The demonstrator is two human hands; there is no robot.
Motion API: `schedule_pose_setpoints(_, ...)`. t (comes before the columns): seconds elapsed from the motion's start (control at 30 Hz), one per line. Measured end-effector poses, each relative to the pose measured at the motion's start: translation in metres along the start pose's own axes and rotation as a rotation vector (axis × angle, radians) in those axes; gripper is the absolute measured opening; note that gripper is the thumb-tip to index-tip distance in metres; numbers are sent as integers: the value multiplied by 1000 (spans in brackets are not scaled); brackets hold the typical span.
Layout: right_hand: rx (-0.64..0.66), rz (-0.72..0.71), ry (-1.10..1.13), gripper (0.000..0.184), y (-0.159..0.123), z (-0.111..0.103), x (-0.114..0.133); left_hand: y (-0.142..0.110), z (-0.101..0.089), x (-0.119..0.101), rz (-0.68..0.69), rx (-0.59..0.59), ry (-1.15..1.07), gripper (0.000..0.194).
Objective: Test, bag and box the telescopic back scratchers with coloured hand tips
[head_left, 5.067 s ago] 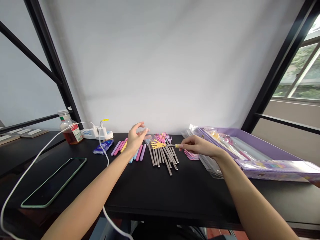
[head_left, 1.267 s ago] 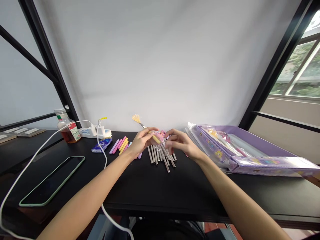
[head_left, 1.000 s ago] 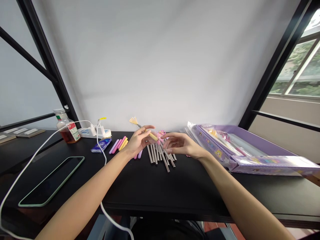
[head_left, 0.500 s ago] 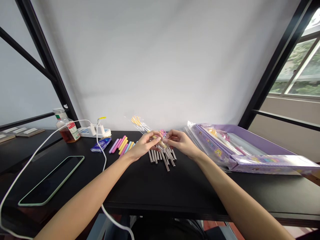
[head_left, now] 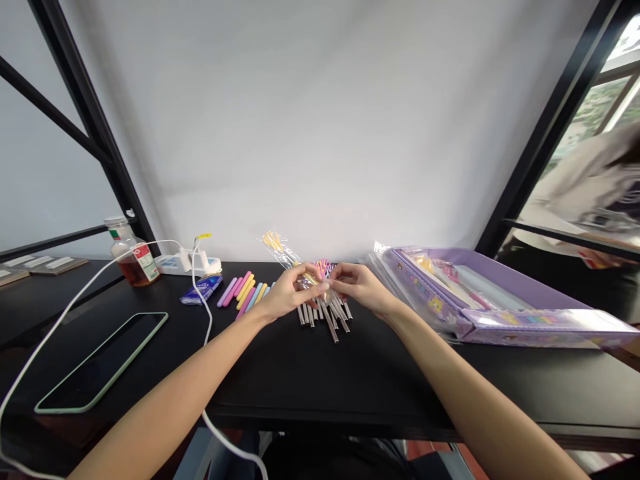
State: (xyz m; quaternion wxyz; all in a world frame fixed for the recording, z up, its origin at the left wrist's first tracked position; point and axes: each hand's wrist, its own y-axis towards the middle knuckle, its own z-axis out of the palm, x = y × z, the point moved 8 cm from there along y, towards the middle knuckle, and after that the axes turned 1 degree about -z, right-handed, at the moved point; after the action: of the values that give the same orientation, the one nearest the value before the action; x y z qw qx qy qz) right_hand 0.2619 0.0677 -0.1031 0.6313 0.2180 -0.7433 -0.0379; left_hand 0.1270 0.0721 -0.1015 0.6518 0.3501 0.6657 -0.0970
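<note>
Left hand (head_left: pixel 293 291) and right hand (head_left: pixel 364 289) pinch a wrapped scratcher (head_left: pixel 273 241), grip closed, left of the box (head_left: pixel 510 276). The black desk (head_left: pixel 370 383) (faintly glossy) bears the box; a pale wall (head_left: pixel 320 133) stands behind it.

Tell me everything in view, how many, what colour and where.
Wrapped stick: one, yellow-headed, between hands
Metal sticks: several, silver, bright heads, centre
Handles: several, pastel, centre-left
Packet: one, blue, beside handles
Power strip: one, white, back left
Cables: uncounted, white, left
Phone: one, dark, green-edged, front left
Bottle: one, clear, back left
Flat pieces: several, grey, far left
Box: one, purple, right
Bags: uncounted, clear, beside box
Desk: one, black, beneath
Posts: two, black, either side
Wall: one, pale grey, behind
Window: one, clear, far right
Person: one, pale top, far right
Left hand: one, bare, on wrapped stick
Right hand: one, bare, on wrapped stick
</note>
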Motion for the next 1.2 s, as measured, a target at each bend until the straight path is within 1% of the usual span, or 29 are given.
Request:
schedule_pose_setpoints(0.17, -17, 11, 3, 43, -1, -1, 4, -1, -1, 0, -8, -17, -1, 42)
schedule_pose_setpoints(0.33, 4, 32, -23, 41, 1, -3, -3, 0, -2, 3, -31, -19, 30, 44)
schedule_pose_setpoints(0.47, 25, 101, -64, 41, 1, -5, -9, 0, -5, 2, -34, -53, 62, 56)
schedule_pose_setpoints(0.57, 70, 142, -74, 39, 0, -5, -12, 2, -12, 0, -18, -78, 52, 63)
schedule_pose_setpoints(0.63, 92, 181, -73, 37, -1, -5, -14, 4, -21, 1, -22, -113, 41, 66)
schedule_pose_setpoints(0.67, 106, 205, -79, 35, -1, -6, -15, 5, -28, 2, -27, -150, 37, 65)
schedule_pose_setpoints(0.73, 162, 243, -101, 32, -4, -5, -15, 5, -44, 5, -34, -257, 31, 59)
schedule_pose_setpoints(0.8, 260, 256, -127, 30, -8, -1, -13, 5, -59, 9, -35, -356, 19, 52)
schedule_pose_setpoints(0.83, 318, 257, -139, 30, -11, 1, -11, 5, -62, 11, -35, -379, 10, 51)
schedule_pose_setpoints(0.87, 375, 260, -155, 30, -14, 4, -9, 5, -63, 13, -34, -383, 1, 51)
schedule_pose_setpoints(0.93, 486, 272, -200, 31, -20, 8, -8, 6, -59, 18, -47, -355, -10, 55)
schedule_pose_setpoints(0.97, 524, 277, -227, 32, -22, 9, -8, 7, -55, 21, -56, -334, -9, 57)
schedule_pose_setpoints(1.0, 533, 277, -256, 34, -23, 8, -8, 7, -49, 24, -67, -311, 0, 58)
schedule_pose_setpoints(1.03, 501, 270, -287, 35, -21, 4, -8, 8, -44, 26, -79, -283, 19, 60)
schedule_pose_setpoints(1.07, 424, 256, -322, 36, -17, -3, -8, 8, -38, 28, -92, -248, 48, 63)
schedule_pose_setpoints(1.13, 166, 218, -446, 35, -8, -27, -6, 9, -27, 32, -111, -163, 136, 71)
schedule_pose_setpoints(1.2, -101, 193, -665, 32, -5, -55, -3, 8, -20, 33, -108, -101, 265, 76)
